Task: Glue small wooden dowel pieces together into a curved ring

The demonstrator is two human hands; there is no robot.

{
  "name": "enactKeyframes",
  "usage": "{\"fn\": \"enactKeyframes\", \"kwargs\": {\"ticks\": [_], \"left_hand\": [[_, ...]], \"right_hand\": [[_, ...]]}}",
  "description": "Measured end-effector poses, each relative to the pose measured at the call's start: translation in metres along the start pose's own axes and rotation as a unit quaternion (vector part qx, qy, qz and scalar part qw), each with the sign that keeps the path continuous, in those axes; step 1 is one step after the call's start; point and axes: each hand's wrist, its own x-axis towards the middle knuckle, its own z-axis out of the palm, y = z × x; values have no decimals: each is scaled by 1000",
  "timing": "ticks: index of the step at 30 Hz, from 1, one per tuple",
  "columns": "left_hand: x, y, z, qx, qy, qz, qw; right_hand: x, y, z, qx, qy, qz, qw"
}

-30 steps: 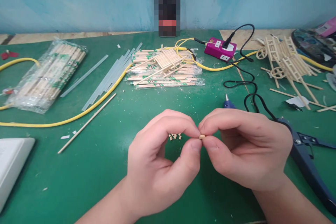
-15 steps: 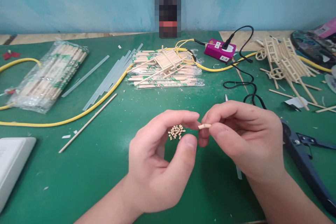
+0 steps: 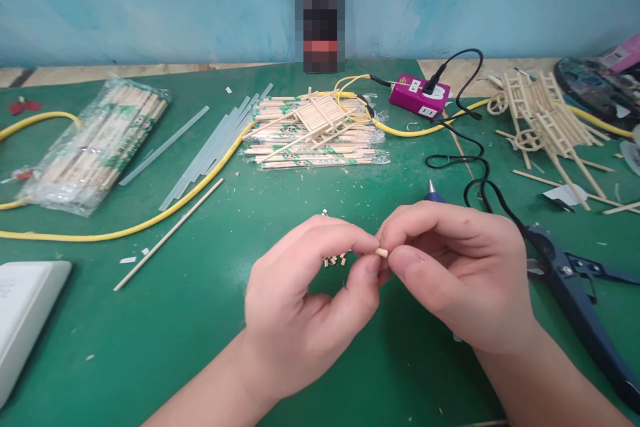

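Note:
My left hand and my right hand meet at the fingertips over the green mat. Between them they pinch one short wooden stick piece; only its pale end shows. The right thumb and forefinger grip it, and the left thumb and forefinger touch it from the other side. A small heap of cut wooden bits lies on the mat just behind my left fingers, partly hidden by them.
Blue cutting pliers lie to the right, a glue gun tip behind my right hand. A long skewer, yellow cable, clear glue sticks, chopstick packs, a purple power strip and wooden models lie further back.
My hands have closed together again: half a second ago they were slightly apart with only the right holding the piece; now the left fingertips are on it too and hide most of the heap.

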Motion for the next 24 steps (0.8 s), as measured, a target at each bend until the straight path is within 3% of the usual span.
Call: {"fn": "enactKeyframes", "kwargs": {"ticks": [24], "left_hand": [[-1, -2, 2, -31, 11, 5, 999]], "right_hand": [[-6, 6, 1, -26, 7, -21, 999]]}}
